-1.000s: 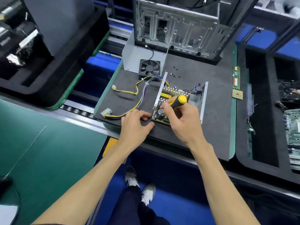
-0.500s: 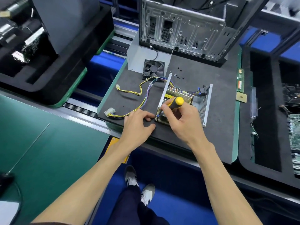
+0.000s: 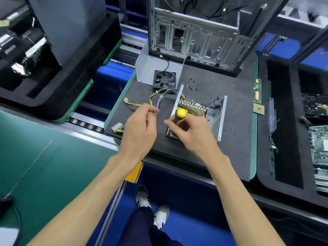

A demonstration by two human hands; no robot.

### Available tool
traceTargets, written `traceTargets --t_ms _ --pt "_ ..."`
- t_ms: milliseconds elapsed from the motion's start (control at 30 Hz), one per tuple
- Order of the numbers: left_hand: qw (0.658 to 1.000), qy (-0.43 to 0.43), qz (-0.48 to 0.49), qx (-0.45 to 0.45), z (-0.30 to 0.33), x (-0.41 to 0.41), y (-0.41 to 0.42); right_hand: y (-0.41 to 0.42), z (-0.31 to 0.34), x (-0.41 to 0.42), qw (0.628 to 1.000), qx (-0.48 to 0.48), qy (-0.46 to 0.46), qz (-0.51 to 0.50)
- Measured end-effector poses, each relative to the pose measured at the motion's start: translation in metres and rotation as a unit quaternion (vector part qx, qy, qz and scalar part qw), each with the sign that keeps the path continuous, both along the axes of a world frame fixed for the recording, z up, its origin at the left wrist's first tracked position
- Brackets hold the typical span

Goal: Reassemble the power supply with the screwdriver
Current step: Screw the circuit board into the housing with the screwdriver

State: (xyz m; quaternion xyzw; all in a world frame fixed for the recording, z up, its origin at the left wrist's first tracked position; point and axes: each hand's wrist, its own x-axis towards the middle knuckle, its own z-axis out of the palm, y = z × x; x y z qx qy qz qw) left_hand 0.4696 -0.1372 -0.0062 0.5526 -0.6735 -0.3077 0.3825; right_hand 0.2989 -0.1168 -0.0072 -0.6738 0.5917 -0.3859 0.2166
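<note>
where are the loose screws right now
In the head view, the loose screws lie on the black mat, just right of the fan and behind the open power supply.

your open grey metal power supply [image 3: 215, 119] lies flat on the black foam mat, its side walls upright, circuit board and finned heatsinks exposed, yellow and purple cables trailing left. your yellow-and-black-handled screwdriver [image 3: 179, 116] stands nearly upright over the board's near left corner, yellow cap on top.
</note>
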Motion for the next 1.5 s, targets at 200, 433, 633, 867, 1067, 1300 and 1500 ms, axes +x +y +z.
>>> traceTargets --t_ms 200,433,633,867,1067,1300,1500 --pt "0.978 -0.134 -0.144 -0.063 0.066 -0.013 -0.011 -0.003 -0.001 0.008 1.0 0.002 -0.019 0.017" --pt "0.93 -0.227 -0.287 -0.029 0.094 -0.01 -0.02 -0.002 0.004 0.004 0.999 -0.018 -0.016 0.034" --pt "0.921 -0.304 -0.24 -0.032 0.105 -0.018 -0.02 0.0 0.001 -0.001 0.997 0.009 -0.07 0.027" --pt "0.883 -0.317 -0.344 -0.034 0.108 -0.02 -0.021 0.002 0.006 0.005 0.993 0.012 -0.112 0.026" --pt "0.906 -0.356 -0.23 -0.019 0.107 -0.021 -0.013 0.007 0.002 0.006 0.98 0.071 -0.184 0.023" --pt "0.886 -0.348 -0.307 -0.008 0.112 -0.017 -0.016 0.012 0.001 0.011 0.979 0.059 -0.193 0.027" --pt "0.901 -0.378 -0.21 -0.031 0.107 -0.024 -0.014 0.011 0.001 0.011 0.975 0.071 -0.212 0.007"
